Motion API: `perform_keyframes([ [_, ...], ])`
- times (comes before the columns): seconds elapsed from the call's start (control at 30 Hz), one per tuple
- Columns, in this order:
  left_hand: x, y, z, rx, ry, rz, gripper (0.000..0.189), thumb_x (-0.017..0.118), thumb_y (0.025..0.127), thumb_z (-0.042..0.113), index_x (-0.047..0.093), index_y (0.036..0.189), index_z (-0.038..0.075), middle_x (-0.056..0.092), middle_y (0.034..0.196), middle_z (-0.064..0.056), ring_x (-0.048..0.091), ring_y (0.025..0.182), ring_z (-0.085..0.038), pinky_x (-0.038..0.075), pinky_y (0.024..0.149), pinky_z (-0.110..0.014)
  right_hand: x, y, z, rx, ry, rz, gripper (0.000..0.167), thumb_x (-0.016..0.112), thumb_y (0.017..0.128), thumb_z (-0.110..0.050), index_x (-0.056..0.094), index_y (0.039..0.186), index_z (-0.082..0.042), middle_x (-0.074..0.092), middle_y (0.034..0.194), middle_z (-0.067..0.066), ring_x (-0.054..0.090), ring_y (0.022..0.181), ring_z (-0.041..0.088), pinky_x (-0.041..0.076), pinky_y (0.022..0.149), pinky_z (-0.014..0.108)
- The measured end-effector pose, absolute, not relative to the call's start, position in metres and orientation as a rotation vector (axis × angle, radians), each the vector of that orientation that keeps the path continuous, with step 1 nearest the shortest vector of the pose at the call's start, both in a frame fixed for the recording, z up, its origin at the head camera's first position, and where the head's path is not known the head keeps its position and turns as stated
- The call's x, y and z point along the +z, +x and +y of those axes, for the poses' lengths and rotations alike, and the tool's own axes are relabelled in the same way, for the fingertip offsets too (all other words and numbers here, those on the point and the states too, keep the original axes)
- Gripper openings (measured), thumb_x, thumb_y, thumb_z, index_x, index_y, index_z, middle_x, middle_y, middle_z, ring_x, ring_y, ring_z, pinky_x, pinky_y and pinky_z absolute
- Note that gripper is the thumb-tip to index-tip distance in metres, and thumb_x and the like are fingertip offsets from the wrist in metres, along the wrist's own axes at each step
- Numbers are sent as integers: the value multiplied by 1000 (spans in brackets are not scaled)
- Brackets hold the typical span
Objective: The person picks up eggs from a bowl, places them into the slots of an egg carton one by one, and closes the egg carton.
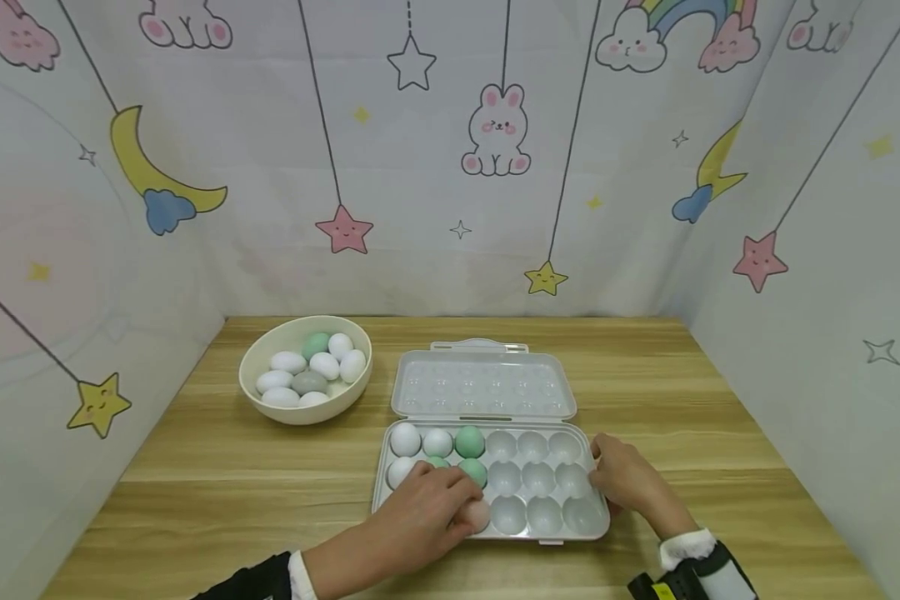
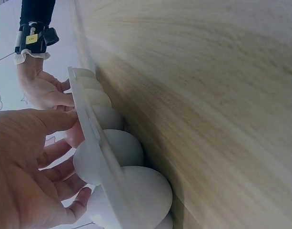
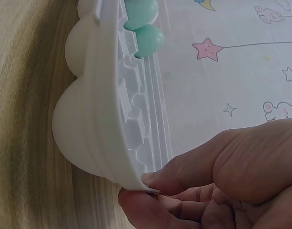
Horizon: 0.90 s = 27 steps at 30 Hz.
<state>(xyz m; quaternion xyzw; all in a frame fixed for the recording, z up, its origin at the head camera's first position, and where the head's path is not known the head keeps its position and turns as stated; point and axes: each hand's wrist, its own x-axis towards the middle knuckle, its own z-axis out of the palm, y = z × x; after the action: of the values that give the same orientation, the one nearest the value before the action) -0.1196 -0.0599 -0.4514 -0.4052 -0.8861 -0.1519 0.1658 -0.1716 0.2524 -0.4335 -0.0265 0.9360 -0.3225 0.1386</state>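
A white plastic egg carton lies on the table with its clear lid folded back. White and green eggs fill cups on its left side; a green egg sits in the back row. My left hand reaches over the front row, pinching a pale pinkish egg at the third cup. That pinkish egg shows between thumb and fingers in the left wrist view. At the carton's right end, my right hand grips the rim between thumb and fingers. Some front-row cups are hidden under the left hand.
A cream bowl at the back left holds several white, green and greyish eggs. The raised lid stands behind the carton. Patterned white cloth hangs at the back and sides of the wooden table.
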Motion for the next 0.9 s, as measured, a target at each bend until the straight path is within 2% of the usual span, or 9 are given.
perform_keyframes([
  [0.17,-450,-118,-63,-449,-1129,-2507,27,85,81,24,69,102,19,65,98,10,63,90,-9,42,80,-30,-433,-172,253,-928,-66,2703,23,57,87,9,54,110,11,59,74,13,63,52,24,56,48,38],
  [0.3,-445,-118,-68,-489,-1103,-2526,26,84,84,24,71,106,18,67,104,8,65,97,-11,43,86,-33,-434,-172,253,-918,-63,2702,23,57,87,9,54,110,11,59,74,13,63,53,24,56,49,39],
  [0.43,-433,-121,-76,-486,-1092,-2559,31,83,89,26,70,115,16,67,115,4,63,108,-15,45,93,-37,-434,-172,252,-911,-62,2705,21,57,87,9,54,109,10,58,74,12,63,54,25,56,49,38],
  [0.53,-420,-126,-85,-462,-1085,-2567,44,82,90,29,67,128,12,66,127,-3,60,120,-21,45,102,-45,-434,-171,252,-910,-62,2704,21,57,88,9,53,108,10,58,74,12,63,54,25,56,49,38],
  [0.7,-393,-134,-105,-474,-1029,-2614,61,73,97,38,55,148,10,51,153,-15,47,142,-33,33,115,-62,-434,-171,251,-915,-67,2707,20,57,87,9,53,107,9,58,74,12,63,54,25,55,48,37],
  [0.9,-367,-146,-136,-395,-940,-2656,66,60,103,47,43,158,16,34,165,-15,31,151,-38,20,120,-65,-434,-171,252,-930,-83,2718,20,57,86,9,53,105,8,58,72,12,62,51,25,54,46,36],
])
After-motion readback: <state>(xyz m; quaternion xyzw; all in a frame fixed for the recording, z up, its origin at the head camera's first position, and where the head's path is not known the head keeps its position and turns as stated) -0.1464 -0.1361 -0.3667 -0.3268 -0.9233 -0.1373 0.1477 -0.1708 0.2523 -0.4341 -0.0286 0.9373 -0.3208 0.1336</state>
